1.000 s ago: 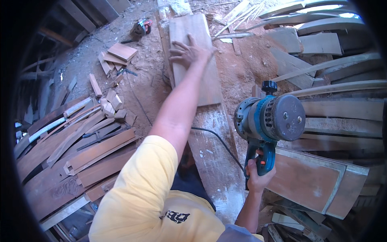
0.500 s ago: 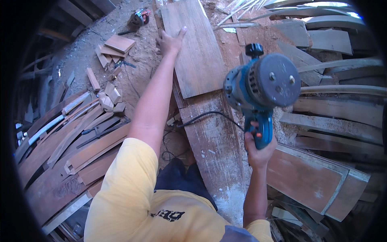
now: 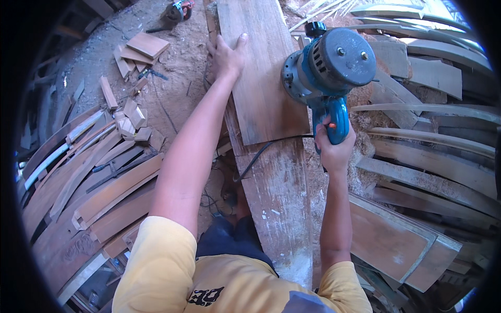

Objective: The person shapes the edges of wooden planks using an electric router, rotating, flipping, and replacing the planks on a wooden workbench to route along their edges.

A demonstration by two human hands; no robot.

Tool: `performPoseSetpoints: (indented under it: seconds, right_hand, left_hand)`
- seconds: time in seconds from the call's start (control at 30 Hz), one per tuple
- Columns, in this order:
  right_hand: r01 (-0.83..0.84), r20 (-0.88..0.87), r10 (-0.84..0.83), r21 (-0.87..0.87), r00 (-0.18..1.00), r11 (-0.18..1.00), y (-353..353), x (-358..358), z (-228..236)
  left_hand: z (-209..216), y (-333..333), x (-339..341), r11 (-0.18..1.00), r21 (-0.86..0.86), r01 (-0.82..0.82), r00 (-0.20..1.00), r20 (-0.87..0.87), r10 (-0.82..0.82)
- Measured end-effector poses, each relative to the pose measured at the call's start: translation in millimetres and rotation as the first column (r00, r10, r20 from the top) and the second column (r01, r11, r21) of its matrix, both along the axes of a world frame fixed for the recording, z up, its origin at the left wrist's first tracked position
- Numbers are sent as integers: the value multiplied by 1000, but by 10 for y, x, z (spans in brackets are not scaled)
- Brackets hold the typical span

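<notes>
A flat wooden board (image 3: 267,86) lies lengthwise on a worn, paint-flecked plank bench (image 3: 276,208) in front of me. My left hand (image 3: 228,57) grips the board's left edge, thumb on top and fingers over the side. In my right hand (image 3: 335,147) is the D-shaped handle of a blue electric router (image 3: 330,65), tilted on its side with its dark round motor cap facing me. The router's base is at the board's right edge; its bit is hidden. A black cord (image 3: 254,159) runs from the handle across the bench, by the board's near end.
Curved wooden pieces (image 3: 433,138) are stacked along the right, with a framed panel (image 3: 391,237) nearer me. More cut lumber (image 3: 120,190) is piled at left. Small wood blocks (image 3: 148,46) and a red-and-black power tool (image 3: 177,11) lie on the dusty ground at far left.
My right hand has carried the router farther from me and slightly left, to the board's right edge. My left hand keeps its hold on the board. The view has shifted slightly.
</notes>
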State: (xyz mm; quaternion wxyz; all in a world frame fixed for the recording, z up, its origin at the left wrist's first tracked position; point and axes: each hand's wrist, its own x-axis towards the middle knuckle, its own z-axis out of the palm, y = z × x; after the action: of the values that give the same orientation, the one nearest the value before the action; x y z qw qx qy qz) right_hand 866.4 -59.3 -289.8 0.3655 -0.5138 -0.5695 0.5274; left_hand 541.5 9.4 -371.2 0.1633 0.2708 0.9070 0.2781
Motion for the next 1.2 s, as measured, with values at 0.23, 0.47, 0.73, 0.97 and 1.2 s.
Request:
performPoseSetpoints:
  seconds: [0.23,0.47,0.73,0.97,1.2]
  right_hand:
    - [-62,-34,61,-28,998,998,180,-306,-74]
    - [-57,-146,43,-93,988,994,165,-602,-108]
    - [-111,-171,92,-102,981,989,259,-709,-167]
    - [-130,-213,106,-99,971,987,356,-911,-274]
    - [-113,-239,88,-95,967,989,533,-1104,-256]
  left_hand:
    - [-40,6,-93,999,-27,-39,999,23,39]
    - [-221,-4,-182,999,-4,-33,995,-94,33]
    - [-169,-44,-147,999,39,-10,996,-86,13]
    - [-360,-62,-237,998,65,-21,989,-146,31]
    - [-292,-64,-259,999,28,-23,990,-140,26]
